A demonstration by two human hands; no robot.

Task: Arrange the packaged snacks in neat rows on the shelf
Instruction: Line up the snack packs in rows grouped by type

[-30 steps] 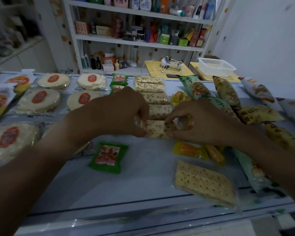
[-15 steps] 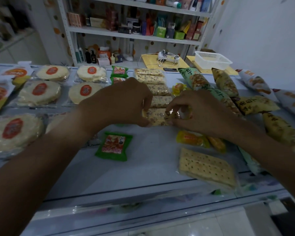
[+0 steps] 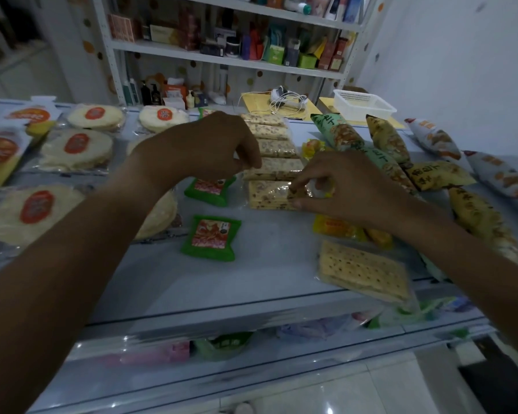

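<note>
Pinching clear-wrapped speckled cracker pack: right hand | left hand: curled, grip unclear | smooth shelf

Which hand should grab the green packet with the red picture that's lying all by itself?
Probably the left hand: it hangs free, closer to the loose green plastic snack packet. The right hand is busy pinching the nearest clear-wrapped speckled cracker pack.
</note>
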